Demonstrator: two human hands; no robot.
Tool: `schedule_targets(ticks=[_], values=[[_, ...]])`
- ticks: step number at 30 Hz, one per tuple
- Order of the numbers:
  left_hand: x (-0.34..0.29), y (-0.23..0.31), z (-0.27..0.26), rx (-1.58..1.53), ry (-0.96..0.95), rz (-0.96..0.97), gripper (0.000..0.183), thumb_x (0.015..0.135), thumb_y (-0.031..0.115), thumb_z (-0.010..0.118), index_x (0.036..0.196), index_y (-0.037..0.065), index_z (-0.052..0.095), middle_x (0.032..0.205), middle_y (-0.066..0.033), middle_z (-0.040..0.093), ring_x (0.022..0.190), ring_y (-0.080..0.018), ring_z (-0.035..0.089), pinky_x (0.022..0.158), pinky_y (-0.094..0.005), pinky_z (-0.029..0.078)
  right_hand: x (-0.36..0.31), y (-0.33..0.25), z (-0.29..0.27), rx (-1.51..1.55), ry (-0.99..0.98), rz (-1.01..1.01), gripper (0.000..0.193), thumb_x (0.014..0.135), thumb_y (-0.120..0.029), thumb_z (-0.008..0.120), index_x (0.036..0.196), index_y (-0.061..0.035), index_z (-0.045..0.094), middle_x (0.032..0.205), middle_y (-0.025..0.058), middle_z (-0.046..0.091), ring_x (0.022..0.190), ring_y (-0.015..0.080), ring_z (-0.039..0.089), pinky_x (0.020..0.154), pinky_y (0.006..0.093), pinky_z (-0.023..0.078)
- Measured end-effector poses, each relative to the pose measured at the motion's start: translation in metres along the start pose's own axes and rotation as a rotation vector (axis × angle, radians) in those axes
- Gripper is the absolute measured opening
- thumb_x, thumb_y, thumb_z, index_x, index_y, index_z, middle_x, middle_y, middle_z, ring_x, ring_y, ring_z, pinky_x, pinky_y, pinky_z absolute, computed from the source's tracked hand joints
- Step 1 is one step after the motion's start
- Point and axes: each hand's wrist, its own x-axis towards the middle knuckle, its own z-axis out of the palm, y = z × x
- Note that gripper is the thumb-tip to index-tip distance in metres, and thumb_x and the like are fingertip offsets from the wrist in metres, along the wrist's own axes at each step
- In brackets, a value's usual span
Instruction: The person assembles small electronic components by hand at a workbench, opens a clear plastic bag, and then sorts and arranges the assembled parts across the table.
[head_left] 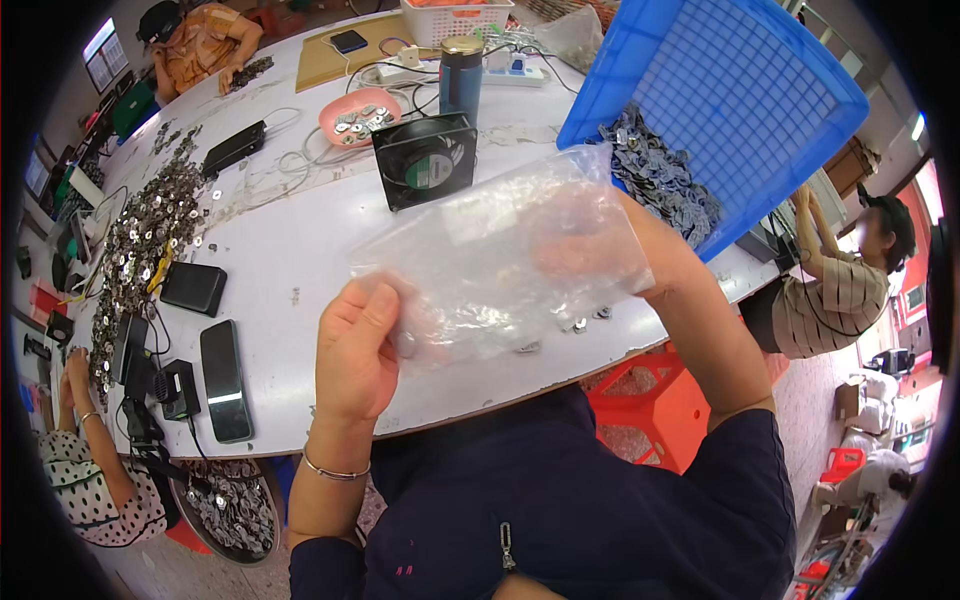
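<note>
A clear plastic bag (470, 275) is stretched out over the front of the table. My left hand (357, 345) is closed on its lower left corner, the thumb lying on top. My right hand (572, 235) shows only hazily through the plastic at the bag's right end. Whether it is inside the bag or behind it, I cannot tell, and its fingers are blurred. The bag looks flat, with no parts visible inside. A few small metal pieces (578, 325) lie on the table just below it.
A tilted blue crate (740, 110) of metal parts stands at the right. Behind the bag are a black fan (428, 162), a can (461, 80) and a pink bowl (340, 112). A phone (226, 380) and heaped metal parts (150, 230) lie left. Other people sit around the table.
</note>
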Motion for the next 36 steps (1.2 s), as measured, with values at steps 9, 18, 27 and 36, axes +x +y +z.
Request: schedule_targets(ticks=[9, 18, 27, 36], values=[[-0.019, 0.005, -0.019, 0.319, -0.162, 0.170, 0.029, 0.098, 0.012, 0.054, 0.123, -0.003, 0.054, 0.087, -0.0035, 0.062, 0.064, -0.0061, 0.052, 0.053, -0.0202, 0.043, 0.006, 0.012, -0.007, -0.096, 0.202, -0.119, 0.016, 0.092, -0.017, 0.065, 0.092, -0.0020, 0.069, 0.075, -0.0018, 0.064, 0.062, 0.0029, 0.056, 0.055, 0.0192, 0.045], [-0.030, 0.007, -0.027, 0.319, -0.091, 0.189, 0.030, 0.097, 0.011, 0.054, 0.125, -0.002, 0.052, 0.088, -0.0037, 0.064, 0.064, -0.0052, 0.054, 0.049, -0.0177, 0.042, 0.009, 0.029, -0.024, 0.399, 0.002, -0.044, 0.041, 0.099, -0.028, 0.048, 0.123, 0.0047, 0.056, 0.100, 0.0091, 0.066, 0.087, 0.0125, 0.064, 0.067, 0.0265, 0.053], [-0.025, 0.007, -0.019, 0.340, -0.008, 0.235, 0.026, 0.098, 0.009, 0.051, 0.121, -0.002, 0.054, 0.091, -0.0054, 0.067, 0.068, -0.0066, 0.059, 0.053, -0.0179, 0.045, 0.017, 0.035, -0.002, 0.421, 0.028, 0.023, 0.082, 0.086, -0.043, 0.069, 0.147, -0.0019, 0.032, 0.130, 0.0144, 0.053, 0.113, 0.0208, 0.053, 0.100, 0.0328, 0.040], [-0.023, 0.010, -0.022, 0.405, -0.092, 0.182, 0.029, 0.099, 0.010, 0.049, 0.125, -0.003, 0.053, 0.090, -0.0076, 0.068, 0.067, -0.0089, 0.062, 0.055, -0.0192, 0.045, 0.009, 0.048, 0.014, 0.392, 0.070, 0.228, 0.042, 0.089, -0.020, 0.069, 0.125, -0.0016, 0.058, 0.115, 0.0097, 0.065, 0.104, 0.0146, 0.061, 0.088, 0.0324, 0.051]])
